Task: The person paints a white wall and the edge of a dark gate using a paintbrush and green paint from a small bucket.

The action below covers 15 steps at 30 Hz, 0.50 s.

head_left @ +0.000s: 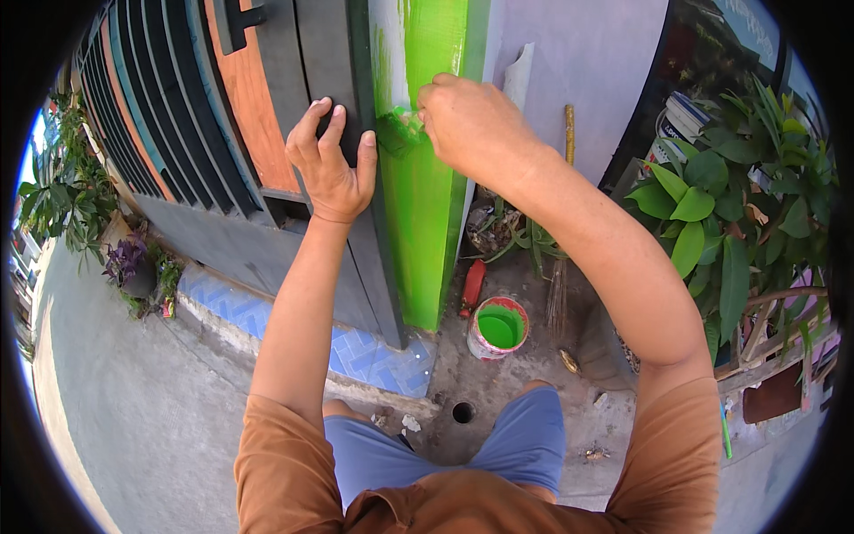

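Far left of frame: potted plants (133, 267) seen along a blue tiled kerb (356, 351). Upper left: slatted gate (178, 107) w/ grey and orange boards, left unpainted. Centre-left: left hand (331, 165) is laid flat, fingers spread, on the dark gate edge; nothing is gripped. Centre: post (425, 222) is coated bright green from mid-height down to its base; upper part is only streaked, w/ white patches left at top, so approx. the top portion is judged still to be done. Centre-right top: right hand (471, 125) is clenched round a green-soaked brush or pad (400, 129), pressed to the post; exact tool can't be told. Lower centre: open paint can (498, 327) w/ green paint is set on the ground beside the post base. Right: broom (562, 231) leant on the wall, leafy shrub (721, 205) beyond.
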Tool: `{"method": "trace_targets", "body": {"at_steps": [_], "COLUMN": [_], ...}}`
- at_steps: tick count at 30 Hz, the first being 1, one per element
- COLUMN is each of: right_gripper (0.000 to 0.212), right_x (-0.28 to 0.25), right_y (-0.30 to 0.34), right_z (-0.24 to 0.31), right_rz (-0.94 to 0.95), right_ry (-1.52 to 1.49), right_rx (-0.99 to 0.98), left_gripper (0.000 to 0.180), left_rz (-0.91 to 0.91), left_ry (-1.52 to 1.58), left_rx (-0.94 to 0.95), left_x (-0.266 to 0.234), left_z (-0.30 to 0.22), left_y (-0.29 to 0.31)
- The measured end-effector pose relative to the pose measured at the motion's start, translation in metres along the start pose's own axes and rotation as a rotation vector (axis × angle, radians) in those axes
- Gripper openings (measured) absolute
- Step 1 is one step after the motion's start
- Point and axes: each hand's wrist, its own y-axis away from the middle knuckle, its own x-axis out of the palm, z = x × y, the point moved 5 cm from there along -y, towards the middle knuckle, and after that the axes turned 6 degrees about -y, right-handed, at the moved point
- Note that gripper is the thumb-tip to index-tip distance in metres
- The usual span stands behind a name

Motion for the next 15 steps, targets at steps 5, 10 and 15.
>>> {"method": "trace_targets", "body": {"at_steps": [5,10,15], "right_gripper": [0.017,0.022,0.022], "right_x": [-0.068,-0.146,-0.089], "right_y": [-0.074,-0.1,-0.051], "right_z": [0.015,0.023,0.02], "right_rz": [-0.115,-0.171,-0.097], "right_ry": [0.28,0.522,0.252], "right_rx": [-0.077,-0.249,-0.064], "left_gripper": [0.046,0.046,0.048], "left_rz": [0.009,-0.013,0.011], "left_ry": [-0.027,0.045,0.001], "left_rx": [0.011,-0.027,0.001], "left_x": [-0.011,0.002,-0.011], "left_z": [0.016,-0.004,0.01], "left_y": [-0.004,-0.001,-0.006]}}
